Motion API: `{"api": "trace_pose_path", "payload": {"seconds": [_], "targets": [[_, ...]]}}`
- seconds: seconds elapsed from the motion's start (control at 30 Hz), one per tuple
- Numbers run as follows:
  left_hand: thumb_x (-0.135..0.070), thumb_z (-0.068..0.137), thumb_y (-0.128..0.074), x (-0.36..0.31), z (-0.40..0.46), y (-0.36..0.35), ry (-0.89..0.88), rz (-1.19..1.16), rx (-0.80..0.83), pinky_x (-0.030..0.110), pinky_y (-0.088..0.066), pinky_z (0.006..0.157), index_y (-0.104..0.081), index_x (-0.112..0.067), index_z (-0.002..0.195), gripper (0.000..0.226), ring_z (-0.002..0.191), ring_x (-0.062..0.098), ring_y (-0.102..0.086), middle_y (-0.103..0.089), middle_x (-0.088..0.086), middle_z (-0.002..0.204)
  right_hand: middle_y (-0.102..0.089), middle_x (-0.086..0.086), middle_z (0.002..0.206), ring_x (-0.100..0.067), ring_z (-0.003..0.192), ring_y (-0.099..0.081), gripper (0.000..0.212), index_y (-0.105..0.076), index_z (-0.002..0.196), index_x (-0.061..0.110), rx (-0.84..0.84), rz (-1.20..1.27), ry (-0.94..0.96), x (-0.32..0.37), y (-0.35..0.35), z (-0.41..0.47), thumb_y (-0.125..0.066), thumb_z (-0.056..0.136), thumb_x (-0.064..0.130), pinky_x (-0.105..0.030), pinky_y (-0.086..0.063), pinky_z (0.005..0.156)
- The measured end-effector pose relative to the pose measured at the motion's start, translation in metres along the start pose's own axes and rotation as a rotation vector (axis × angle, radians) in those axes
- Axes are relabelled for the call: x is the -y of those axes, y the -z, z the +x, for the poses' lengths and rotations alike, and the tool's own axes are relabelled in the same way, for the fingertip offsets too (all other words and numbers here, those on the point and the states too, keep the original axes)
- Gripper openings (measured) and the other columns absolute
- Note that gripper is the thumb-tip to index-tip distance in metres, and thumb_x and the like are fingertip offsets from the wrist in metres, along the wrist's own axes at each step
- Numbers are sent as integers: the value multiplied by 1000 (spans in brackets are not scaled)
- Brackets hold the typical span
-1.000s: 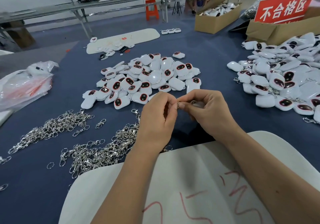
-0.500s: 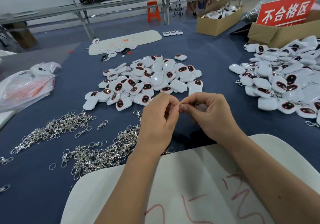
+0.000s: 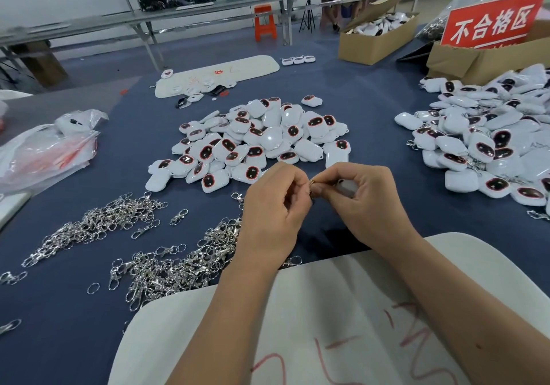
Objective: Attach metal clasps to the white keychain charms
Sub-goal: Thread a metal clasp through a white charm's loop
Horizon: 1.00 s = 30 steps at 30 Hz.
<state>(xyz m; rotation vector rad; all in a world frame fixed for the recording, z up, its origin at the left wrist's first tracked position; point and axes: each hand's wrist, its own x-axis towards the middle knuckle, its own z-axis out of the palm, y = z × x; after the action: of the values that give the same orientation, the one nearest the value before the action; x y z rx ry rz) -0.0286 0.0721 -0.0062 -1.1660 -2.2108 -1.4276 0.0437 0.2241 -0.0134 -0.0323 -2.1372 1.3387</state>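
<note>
Both hands meet just above the blue worktop (image 3: 372, 110), in front of the middle heap of white charms (image 3: 262, 143). The left hand (image 3: 273, 215) has its fingers curled in, and its grip pinches a small metal clasp ring (image 3: 312, 183) between thumb and forefinger. The right hand (image 3: 369, 203) is closed round a single white charm (image 3: 346, 187), of which only a pale edge shows past the fingers, and its fingertips come up against the same ring. The step in hand looks like threading the ring through the charm's loop — the join itself is hidden between the fingertips, so I cannot tell whether the ring is already through. The next move probably calls for a steady pinch on both sides and a small turn of the ring until the loop slips fully onto it, without letting the charm twist away. After that the finished piece would likely go to the pile on the right (image 3: 488, 143), where several charms already carry clasps. Spare clasps (image 3: 175, 268) lie in a loose tangle near the left wrist, with a second scatter (image 3: 98, 221) farther left — close enough for the next pick.
</note>
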Motion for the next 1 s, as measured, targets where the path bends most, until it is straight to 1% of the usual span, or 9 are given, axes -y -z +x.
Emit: {"api": "trace_pose_path", "payload": {"seconds": [0.13, 0.23, 0.47, 0.53, 0.63, 0.67, 0.73, 0.8, 1.0], "targets": [[-6, 90, -65, 0, 0, -2, -37, 29, -7, 39, -46, 65, -61, -14, 82, 12, 73, 19, -56, -59, -3, 78, -72, 10, 67, -4, 55, -57, 13, -81, 87, 19, 59, 143, -133, -3, 2, 3, -75, 95, 10, -17, -47, 58], [-5, 91, -64, -2, 1, -4, -71, 32, -36, 40, -47, 65, -62, -13, 82, 12, 74, 17, -56, -59, -3, 80, -67, 11, 60, -10, 51, -51, 13, -81, 88, 22, 112, 227, -227, -6, 5, 5, -74, 97, 15, -20, -42, 49], [-3, 93, -64, -4, 3, -5, -97, -13, -39, 43, -49, 66, -64, -9, 83, 12, 76, 21, -59, -61, 0, 82, -73, -3, 76, -14, 54, -52, 12, -79, 89, 17, 127, 325, -251, -3, 10, 6, -71, 98, 15, -22, -38, 46], [-2, 92, -65, -3, 3, -6, -81, -25, -45, 39, -49, 66, -64, -12, 83, 13, 76, 18, -59, -61, -4, 81, -70, -3, 72, -14, 54, -51, 15, -77, 87, 14, 87, 294, -221, -3, 9, 5, -70, 99, 9, -20, -40, 47], [-7, 91, -65, 1, 1, -4, -31, -58, -49, 29, -49, 64, -66, -16, 83, 12, 76, 16, -61, -62, -9, 79, -60, -11, 62, -34, 51, -43, 13, -73, 86, 12, 37, 192, -129, -1, 3, 2, -71, 98, 7, -35, -36, 47], [-9, 90, -64, 2, 1, -3, -19, -62, -47, 27, -48, 64, -66, -17, 83, 11, 75, 16, -61, -63, -10, 78, -58, -4, 60, -31, 52, -44, 13, -72, 86, 11, 33, 143, -85, 0, 2, 2, -71, 98, 5, -35, -36, 50], [-12, 89, -63, 4, 0, -2, -3, -57, -34, 27, -48, 63, -66, -19, 82, 11, 74, 15, -61, -62, -10, 77, -61, 12, 66, -10, 58, -52, 15, -71, 86, 11, 35, 2, 21, 1, 2, 3, -71, 95, -1, -18, -41, 60], [-11, 89, -63, 6, 0, -1, 5, -49, -12, 31, -48, 64, -66, -20, 81, 12, 72, 16, -61, -62, -10, 75, -67, 11, 76, -10, 71, -61, 17, -72, 86, 10, 41, -127, 97, 0, 4, 5, -72, 93, -6, -15, -44, 70], [-10, 90, -61, 8, -1, 1, -11, 11, 44, 33, -47, 65, -64, -20, 81, 13, 71, 16, -59, -61, -9, 74, -68, 5, 83, -18, 78, -64, 15, -73, 90, 10, 99, -270, 201, -7, 7, 7, -72, 93, -4, -35, -53, 71]]}}
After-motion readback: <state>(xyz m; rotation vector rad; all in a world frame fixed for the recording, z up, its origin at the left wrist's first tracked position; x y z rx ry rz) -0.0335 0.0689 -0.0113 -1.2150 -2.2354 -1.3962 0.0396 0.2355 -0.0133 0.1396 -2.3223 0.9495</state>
